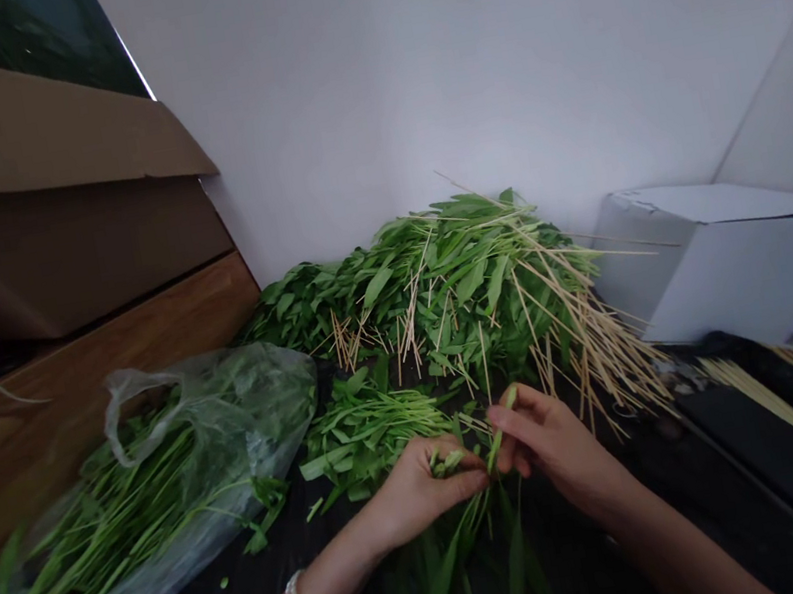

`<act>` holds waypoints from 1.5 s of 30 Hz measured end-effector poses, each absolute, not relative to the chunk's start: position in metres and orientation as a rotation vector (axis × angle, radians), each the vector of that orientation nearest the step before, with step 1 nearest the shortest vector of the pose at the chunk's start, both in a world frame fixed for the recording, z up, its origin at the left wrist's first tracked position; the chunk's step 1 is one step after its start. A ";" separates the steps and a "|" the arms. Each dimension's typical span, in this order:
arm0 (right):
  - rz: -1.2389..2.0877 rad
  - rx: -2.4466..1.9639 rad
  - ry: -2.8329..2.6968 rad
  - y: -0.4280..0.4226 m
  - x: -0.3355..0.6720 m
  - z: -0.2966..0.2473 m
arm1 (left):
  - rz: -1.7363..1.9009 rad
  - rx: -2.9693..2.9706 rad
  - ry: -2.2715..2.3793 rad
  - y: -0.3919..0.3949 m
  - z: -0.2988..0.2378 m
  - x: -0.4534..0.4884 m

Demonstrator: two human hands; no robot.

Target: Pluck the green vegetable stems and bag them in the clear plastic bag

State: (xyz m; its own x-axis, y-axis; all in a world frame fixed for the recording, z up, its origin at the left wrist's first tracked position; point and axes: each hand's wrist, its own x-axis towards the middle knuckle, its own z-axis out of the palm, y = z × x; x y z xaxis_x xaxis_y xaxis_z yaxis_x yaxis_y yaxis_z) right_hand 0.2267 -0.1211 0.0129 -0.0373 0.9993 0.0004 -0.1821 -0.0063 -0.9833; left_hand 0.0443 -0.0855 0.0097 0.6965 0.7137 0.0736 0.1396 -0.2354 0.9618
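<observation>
My left hand (428, 484) is closed around a small bunch of green leafy stems (457, 530) whose leaves hang down toward me. My right hand (548, 434) pinches one green stem (500, 427) right beside that bunch, fingertips nearly touching the left hand. A thin wooden skewer (474, 421) lies at the fingertips; whether either hand grips it I cannot tell. Behind the hands is a big pile of skewered greens (472, 294) with many skewer ends sticking out. Loose greens (365, 429) lie just left of my hands.
A clear plastic bag of green stems (167, 467) lies at the left on the dark tabletop (625, 482). Cardboard boxes (48, 213) stand behind it. A white box (725, 262) sits at the right, with bare skewers (788, 414) in front of it. A white wall is behind.
</observation>
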 end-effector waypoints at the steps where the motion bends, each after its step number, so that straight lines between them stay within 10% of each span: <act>1: 1.308 -1.057 -1.109 -0.121 0.227 0.013 | 0.620 1.737 0.694 -0.085 0.010 0.045; 18: 1.410 -0.830 -0.790 -0.120 0.245 0.023 | 0.700 0.555 0.378 -0.067 0.012 0.035; 34: 1.503 -0.871 -0.871 -0.122 0.232 0.009 | 0.575 0.709 0.494 -0.071 0.008 0.034; 45: 0.661 -1.135 -1.744 -0.126 0.224 0.008 | 0.473 1.146 0.774 -0.079 0.009 0.037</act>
State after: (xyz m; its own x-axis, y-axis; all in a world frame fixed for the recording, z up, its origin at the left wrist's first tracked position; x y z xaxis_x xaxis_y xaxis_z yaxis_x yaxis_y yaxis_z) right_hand 0.2238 -0.1262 0.0085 -0.1491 0.9020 0.4053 0.4062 0.4295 -0.8065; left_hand 0.0365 -0.0788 0.0090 0.6567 0.6918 -0.3001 0.0483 0.3586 0.9323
